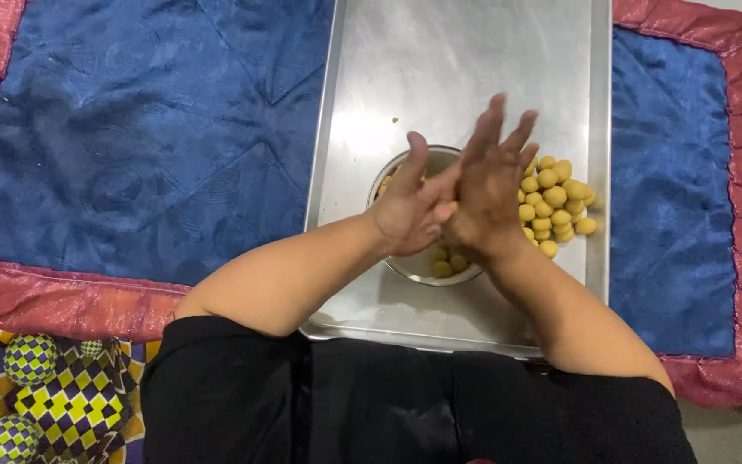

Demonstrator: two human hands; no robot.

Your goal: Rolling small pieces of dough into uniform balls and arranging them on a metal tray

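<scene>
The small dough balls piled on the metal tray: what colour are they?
The dough balls are mustard yellow, seen in the head view.

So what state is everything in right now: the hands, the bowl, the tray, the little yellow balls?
Left hand: palm pressed against the right hand, above the bowl.
Right hand: fingers spread, pressed to the left.
Metal bowl: upright on the tray, holds a few yellow balls.
Yellow dough balls: heaped on the tray beside the bowl.
Steel tray: flat, mostly bare.
Blue quilt: spread under the tray.

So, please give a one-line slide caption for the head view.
Left hand and right hand pressed palm to palm over a metal bowl, yellow balls piled beside it on a steel tray.
</scene>
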